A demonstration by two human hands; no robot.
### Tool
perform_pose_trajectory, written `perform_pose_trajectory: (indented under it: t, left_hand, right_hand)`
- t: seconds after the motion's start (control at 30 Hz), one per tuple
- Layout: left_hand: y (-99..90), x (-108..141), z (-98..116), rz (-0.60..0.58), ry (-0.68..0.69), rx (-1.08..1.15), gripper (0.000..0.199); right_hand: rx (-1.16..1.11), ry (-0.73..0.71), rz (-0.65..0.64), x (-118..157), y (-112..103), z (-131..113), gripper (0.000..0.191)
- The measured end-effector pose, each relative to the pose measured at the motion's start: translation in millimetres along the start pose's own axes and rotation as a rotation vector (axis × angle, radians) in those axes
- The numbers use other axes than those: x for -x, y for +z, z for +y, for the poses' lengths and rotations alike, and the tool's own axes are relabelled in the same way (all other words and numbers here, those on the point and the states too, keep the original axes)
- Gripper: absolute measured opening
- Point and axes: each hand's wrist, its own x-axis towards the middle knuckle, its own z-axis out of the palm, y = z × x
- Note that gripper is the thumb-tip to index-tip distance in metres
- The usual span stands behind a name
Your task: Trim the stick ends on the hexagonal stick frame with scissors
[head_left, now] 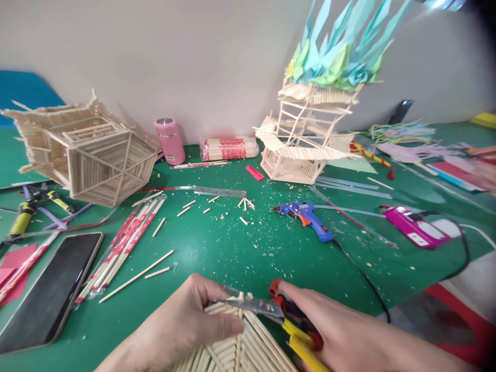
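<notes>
At the bottom of the view my left hand [201, 320] grips a panel of glued wooden sticks [236, 341], its thumb pressed on the top face. My right hand [329, 315] is closed round scissors [267, 308] with yellow, black and red handles. Their silver blades lie across the panel's far edge, by a stick end that juts up. Whether the blades are fully closed I cannot tell. Beyond my hands a blue glue gun [306, 213] rests on its side. Cut stick pieces [186, 208] and white crumbs are scattered over the green table [217, 243].
Left stand a stick-built frame [112, 160], wrapped chopsticks [124, 243], a phone [54, 289] and yellow-black pliers [23, 219]. Behind are a pink flask [169, 141], a chopstick bundle [229, 149] and a stick tower [306, 134] with paper leaves. A cord joins a magenta power strip [416, 227] at right.
</notes>
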Motion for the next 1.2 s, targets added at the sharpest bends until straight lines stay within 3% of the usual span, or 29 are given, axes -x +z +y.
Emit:
perform_pose_trajectory:
  t: [0.2,0.47,0.63,1.2]
  left_hand:
    - [0.1,0.0,-2.1,-0.046,0.011,-0.001,0.019]
    - [-0.6,-1.4,3.6,-0.069,0.017,-0.043,0.022]
    - [-1.0,-1.8,3.3,-0.075,0.022,-0.038,0.024]
    - [-1.6,-2.5,-0.6,-0.061,0.02,-0.02,0.024]
  right_hand:
    - [0.044,0.035,-0.036,0.5,-5.1,3.9,0.048]
    - [0.056,-0.037,0.066,-1.3,2.0,4.4,0.031]
    - [0.055,-0.026,0.048,-1.4,6.2,6.7,0.038]
    - [0.076,-0.07,0.105,-2.8,6.1,5.5,0.029]
